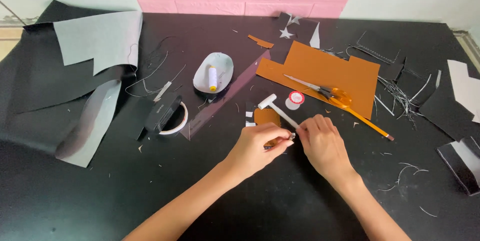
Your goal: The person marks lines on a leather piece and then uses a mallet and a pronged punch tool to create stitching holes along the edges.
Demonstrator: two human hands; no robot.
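Currently, a small brown leather piece (pixel 265 117) is being worked near the middle of the black table (pixel 210 196). Left hand (pixel 260 146) is pinched shut on something small at its fingertips, too tiny to identify. Right hand (pixel 322 141) is curled beside it, fingertips meeting the left's; what it grips cannot be told. A white mallet (pixel 278 109) lies just above the hands, head up-left, handle running toward the fingers. Larger brown sheet (pixel 325 73) sits behind, with orange-handled scissors (pixel 325 92) and a pencil (pixel 370 124) on and beside it. Step judged: fine positioning of a small part on the leather. Next move would call for steady fingertip hold.
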